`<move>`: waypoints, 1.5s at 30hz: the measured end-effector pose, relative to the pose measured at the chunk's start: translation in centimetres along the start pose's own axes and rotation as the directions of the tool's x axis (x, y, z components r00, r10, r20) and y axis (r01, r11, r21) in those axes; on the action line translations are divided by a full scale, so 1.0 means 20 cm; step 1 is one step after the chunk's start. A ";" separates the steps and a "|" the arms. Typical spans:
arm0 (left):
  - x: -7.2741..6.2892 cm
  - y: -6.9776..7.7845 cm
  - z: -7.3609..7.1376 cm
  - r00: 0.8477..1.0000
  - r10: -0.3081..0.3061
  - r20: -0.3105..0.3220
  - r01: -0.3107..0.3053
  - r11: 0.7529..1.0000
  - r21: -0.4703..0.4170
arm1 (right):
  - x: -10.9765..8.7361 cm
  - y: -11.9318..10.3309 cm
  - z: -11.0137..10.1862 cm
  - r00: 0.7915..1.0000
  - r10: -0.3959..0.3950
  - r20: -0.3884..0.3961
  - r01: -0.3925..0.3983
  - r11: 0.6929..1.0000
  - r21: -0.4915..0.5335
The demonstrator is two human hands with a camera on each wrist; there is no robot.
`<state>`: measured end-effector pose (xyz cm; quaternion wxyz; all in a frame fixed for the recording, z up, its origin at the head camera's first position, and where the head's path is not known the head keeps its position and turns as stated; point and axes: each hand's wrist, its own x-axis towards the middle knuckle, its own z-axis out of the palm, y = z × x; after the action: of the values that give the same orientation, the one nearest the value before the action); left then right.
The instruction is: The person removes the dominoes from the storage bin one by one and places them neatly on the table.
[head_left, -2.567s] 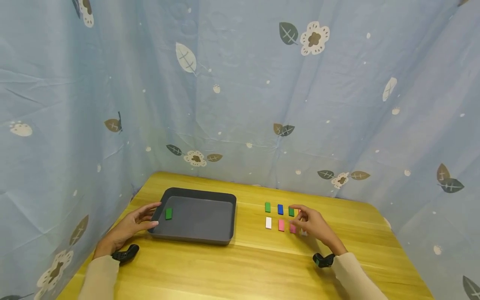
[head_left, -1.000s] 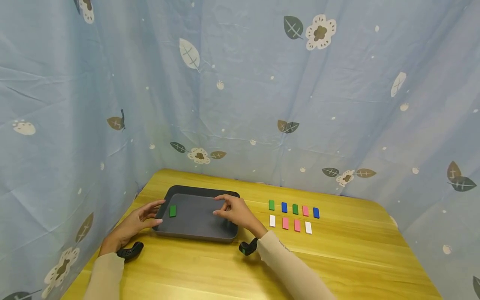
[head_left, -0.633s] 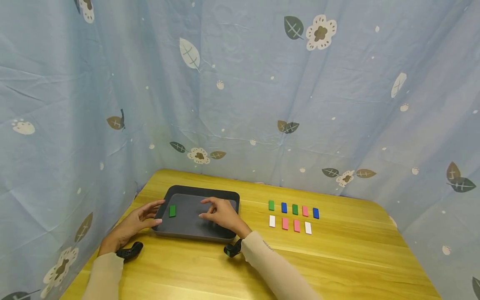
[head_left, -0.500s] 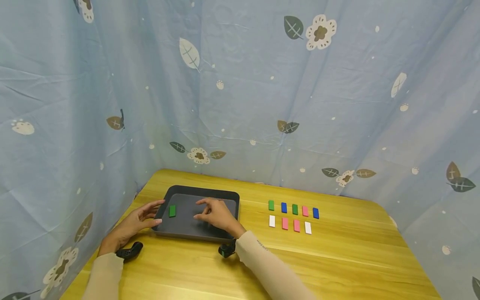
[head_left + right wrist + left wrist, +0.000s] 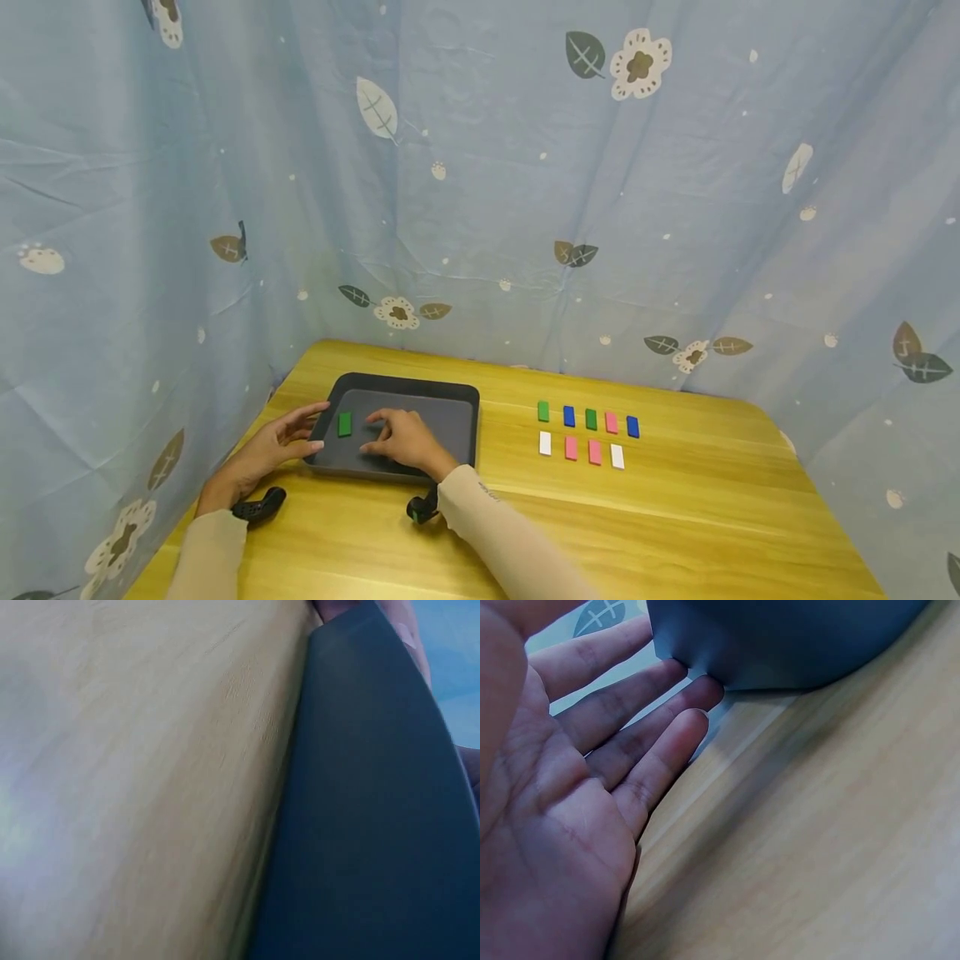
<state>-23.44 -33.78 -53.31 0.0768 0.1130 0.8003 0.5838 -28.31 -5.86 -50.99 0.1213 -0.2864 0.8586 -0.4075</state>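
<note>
A dark grey tray [image 5: 468, 425] stands on the left half of the table. My left hand [image 5: 262, 450] rests at its left end, fingers extended; fingertips [image 5: 705, 686] touch the outer corner of its wall in the left wrist view. Inside, near that end, lies a green rectangular block [image 5: 345, 424]. My right hand [image 5: 405, 439] hovers over the tray just right of this block, thumb and forefinger parted, nothing visible between them. In the right wrist view the tray wall [image 5: 367, 787] hides most of that hand.
Right of the tray, two rows of small blocks lie on the wooden table [image 5: 637, 517]. The back row has green blocks [image 5: 543, 411], blue blocks [image 5: 569, 417] and a pink one [image 5: 611, 422]; the front row has white blocks [image 5: 545, 443] and pink blocks [image 5: 572, 448]. A patterned curtain [image 5: 480, 208] encloses the table.
My right hand has travelled left from the block rows into the tray, and moved further left toward the green block. The left hand stays at the tray's end.
</note>
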 end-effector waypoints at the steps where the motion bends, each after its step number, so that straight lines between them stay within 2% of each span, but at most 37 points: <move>1: 0.00 0.00 0.00 1.000 0.001 0.001 -0.001 1.000 0.000 | 0.01 -0.01 0.01 1.000 0.005 -0.005 -0.005 1.000 -0.013; 9: -0.01 0.00 -0.02 1.000 0.009 -0.010 -0.009 1.000 0.002 | 0.07 -0.09 0.06 0.998 0.056 -0.028 -0.060 0.989 -0.136; 19: -0.03 -0.01 -0.02 1.000 -0.018 -0.008 0.017 1.000 -0.015 | 0.08 -0.11 0.12 0.995 0.085 -0.042 -0.093 0.965 -0.246; 27: -0.01 -0.02 -0.02 1.000 0.002 -0.006 -0.002 1.000 -0.006 | 0.11 -0.11 0.13 0.993 0.090 -0.074 -0.112 0.910 -0.398; 45: 0.01 -0.03 -0.01 1.000 -0.012 0.013 0.012 0.999 -0.035 | 0.15 -0.13 0.15 0.989 0.112 -0.101 -0.146 0.883 -0.447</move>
<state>-23.72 -34.13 -53.73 0.0876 0.1105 0.7901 0.5965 -28.39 -10.80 -50.92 0.0470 -0.2340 0.9508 -0.1975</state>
